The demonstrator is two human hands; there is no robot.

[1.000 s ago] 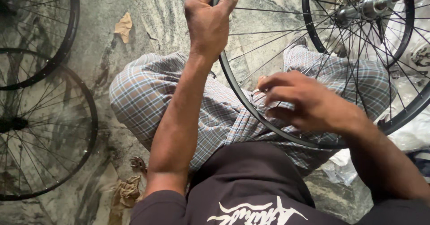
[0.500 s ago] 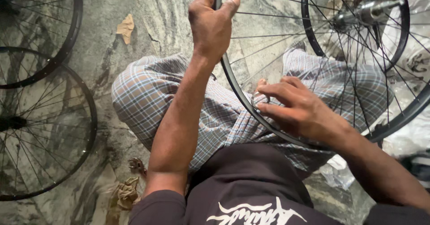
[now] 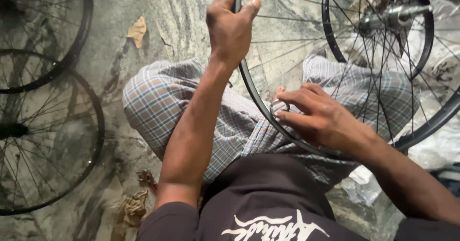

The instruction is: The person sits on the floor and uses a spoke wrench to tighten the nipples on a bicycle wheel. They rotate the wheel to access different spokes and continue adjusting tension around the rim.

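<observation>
A black bicycle wheel rim (image 3: pixel 251 94) with thin spokes and a metal hub axle (image 3: pixel 400 14) rests across my lap, over my checked cloth. My left hand (image 3: pixel 231 25) grips the rim near its top edge, thumb over the outer side. My right hand (image 3: pixel 318 118) lies lower on the rim's inside, its fingertips pinched on something small at the rim; what they pinch is hidden. A second, smaller rim (image 3: pixel 378 30) shows behind the spokes.
Two more spoked wheels (image 3: pixel 52 140) lie on the stone floor at the left. Scraps of brown paper (image 3: pixel 137 30) and cloth (image 3: pixel 132 210) lie on the floor. Crumpled plastic (image 3: pixel 431 145) sits at the right.
My right hand has slid a little left and down along the rim's inside. The left hand keeps its grip at the top of the rim.
</observation>
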